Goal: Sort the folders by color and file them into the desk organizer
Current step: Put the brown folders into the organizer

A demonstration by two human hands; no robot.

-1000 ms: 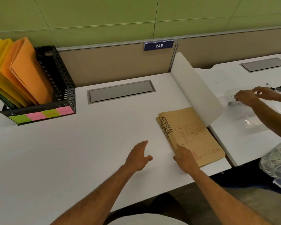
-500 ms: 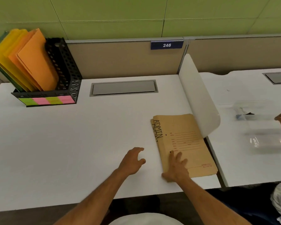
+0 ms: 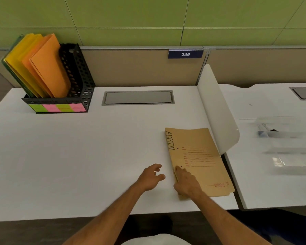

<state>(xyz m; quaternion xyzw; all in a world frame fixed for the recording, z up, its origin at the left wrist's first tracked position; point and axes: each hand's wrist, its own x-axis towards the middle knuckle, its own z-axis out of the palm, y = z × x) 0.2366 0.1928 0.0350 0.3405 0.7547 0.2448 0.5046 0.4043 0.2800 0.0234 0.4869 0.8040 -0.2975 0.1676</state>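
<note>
- The brown folder [image 3: 200, 161], marked ADMIN, lies flat near the front right corner of the white surface [image 3: 78, 156]; more folders appear to be stacked beneath it.
- The right hand [image 3: 186, 183] is laid on the folder's left edge, fingers [image 3: 179, 171] extended and pressing, probably to steady or slide the stack; nothing is grasped.
- The left hand [image 3: 151, 177] is held just beside that edge, loosely spread and empty, apparently ready to lift it.
- The black organizer [image 3: 78, 73] stands well apart at the back left, with yellow and orange folders [image 3: 42, 66] leaning in its left slots; the rightmost slot looks free.
- A white divider [image 3: 217, 110] borders the folder on the right; the path to the organizer seems unobstructed.
</note>
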